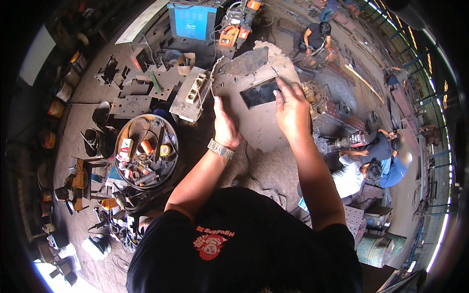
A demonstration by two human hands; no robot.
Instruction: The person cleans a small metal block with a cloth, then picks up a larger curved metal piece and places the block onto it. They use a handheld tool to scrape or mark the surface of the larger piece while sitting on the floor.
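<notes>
From up here I see a blue box-shaped machine (192, 22) at the top and small red-and-white cartons in the round tub of tools (146, 152) at my left. Both my hands hold a grey welding shield (254, 97) out in front, above the floor; its long axis runs away from me, the dark rectangular window (260, 93) across it. My left hand (224, 127) grips its left edge, fingers together; my right hand (292, 108) lies on top, fingers slightly spread, fingertips at the window.
</notes>
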